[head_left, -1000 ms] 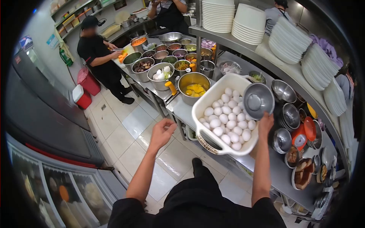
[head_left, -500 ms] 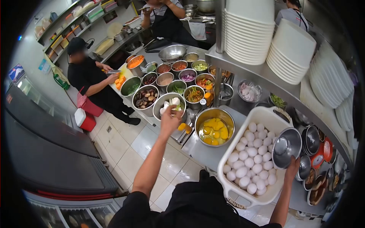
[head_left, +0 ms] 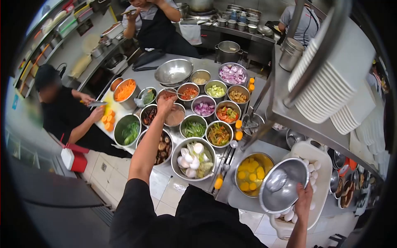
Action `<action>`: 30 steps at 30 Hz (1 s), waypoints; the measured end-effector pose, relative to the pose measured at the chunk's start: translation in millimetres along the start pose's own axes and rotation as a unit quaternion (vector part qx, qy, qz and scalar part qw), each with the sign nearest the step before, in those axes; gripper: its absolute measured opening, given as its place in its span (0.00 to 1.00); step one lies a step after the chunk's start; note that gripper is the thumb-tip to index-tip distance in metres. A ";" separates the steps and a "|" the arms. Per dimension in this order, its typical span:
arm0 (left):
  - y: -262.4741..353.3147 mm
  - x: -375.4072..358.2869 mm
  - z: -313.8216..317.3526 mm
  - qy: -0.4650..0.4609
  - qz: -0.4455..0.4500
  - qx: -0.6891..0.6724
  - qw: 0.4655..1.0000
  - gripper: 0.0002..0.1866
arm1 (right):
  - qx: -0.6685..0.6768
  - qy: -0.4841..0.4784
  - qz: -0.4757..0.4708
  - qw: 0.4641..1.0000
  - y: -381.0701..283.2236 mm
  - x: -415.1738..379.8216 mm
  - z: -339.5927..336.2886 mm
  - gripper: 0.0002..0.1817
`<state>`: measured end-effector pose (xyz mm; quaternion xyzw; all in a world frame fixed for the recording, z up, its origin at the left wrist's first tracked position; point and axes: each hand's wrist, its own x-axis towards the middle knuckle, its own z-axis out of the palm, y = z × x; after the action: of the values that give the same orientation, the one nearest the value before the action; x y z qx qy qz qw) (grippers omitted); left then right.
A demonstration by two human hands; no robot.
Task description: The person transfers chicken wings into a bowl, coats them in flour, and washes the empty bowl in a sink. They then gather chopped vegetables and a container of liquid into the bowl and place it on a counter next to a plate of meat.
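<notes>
My left hand [head_left: 166, 105] reaches over the rim of a small steel pot [head_left: 168, 91] of red food, its fingers drawn together; a thin metal handle shows beside them, and what they hold is too small to tell. My right hand [head_left: 304, 199] grips the rim of a steel bowl [head_left: 271, 191], tilted over a white basket of eggs [head_left: 326, 198]. Left of that bowl, a steel pot holds cracked eggs [head_left: 249, 175]. Eggshells [head_left: 191, 158] lie on cut greens in another pot.
Pots of chopped vegetables, a large steel bowl [head_left: 174, 72] and mushrooms [head_left: 163, 148] crowd the counter. At left a person [head_left: 62, 103] holds a knife [head_left: 97, 103] by cut carrots. Another person stands behind the counter. White dishes [head_left: 320, 89] are stacked on a shelf at right.
My left hand has moved from the eggshell pot, away from me, to the red food pot. The steel bowl in my right hand has moved left, nearer the cracked eggs. The view has shifted.
</notes>
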<state>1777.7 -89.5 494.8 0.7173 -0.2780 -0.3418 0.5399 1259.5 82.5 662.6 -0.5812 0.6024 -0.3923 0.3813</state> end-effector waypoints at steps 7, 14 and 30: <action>-21.5 80.8 6.5 -0.050 -0.048 -0.082 0.994 0.13 | -0.006 -0.029 0.060 0.998 -8.4 3.2 109.6 0.16; -16.1 103.6 7.9 -0.023 -0.078 -0.100 0.992 0.13 | 0.022 0.006 0.059 0.998 -12.7 3.4 178.4 0.16; -26.6 98.5 -7.2 -0.187 0.164 0.012 0.968 0.15 | 0.051 0.075 0.103 0.991 -5.9 37.7 243.5 0.17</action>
<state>1844.4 -153.9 451.7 0.5913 -0.4919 -0.3735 0.5185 1483.5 37.6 570.1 -0.4651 0.6653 -0.4239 0.4018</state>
